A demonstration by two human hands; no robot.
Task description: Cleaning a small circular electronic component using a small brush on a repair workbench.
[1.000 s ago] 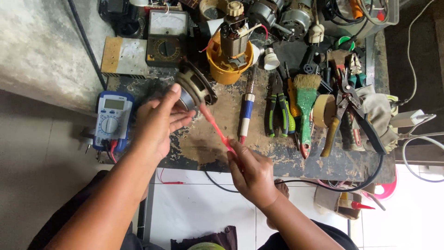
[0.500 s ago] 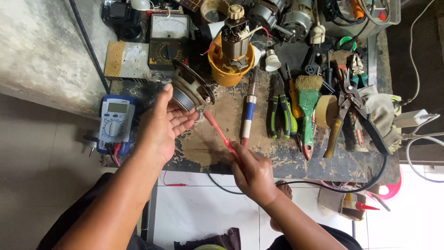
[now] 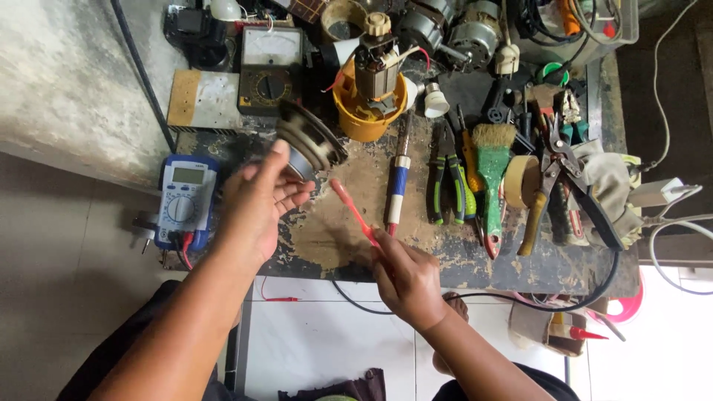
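Far left of the frame, a blue digital multimeter with a round dial [image 3: 183, 202] lies at the edge of the stained, dirty workbench top [image 3: 334, 230], red and black leads plugged in at its bottom. Above it, upper left, sit a flat board with a pale metal plate [image 3: 202, 99] and a dark analogue meter with a white scale [image 3: 269, 68]. Left of centre, the left hand [image 3: 256, 204] is raised over the bench, fingers spread fairly wide, fingertips touching a round grey metal speaker-like part with a dark rim [image 3: 308, 145] and cupping it loosely. Centre top, a yellow plastic cup holding a copper-wound motor armature [image 3: 371, 89]. Lower centre, the right hand [image 3: 407, 278] pinches a thin red probe stick [image 3: 355, 214], fingers closed narrow around its lower end, tip pointing up-left toward the round part, just short of it. Right of that lie a blue-and-white handled screwdriver [image 3: 397, 186], green-handled pliers [image 3: 444, 174], a green-handled brush [image 3: 493, 178], a roll of tan tape [image 3: 521, 180] and more hand tools at far right.
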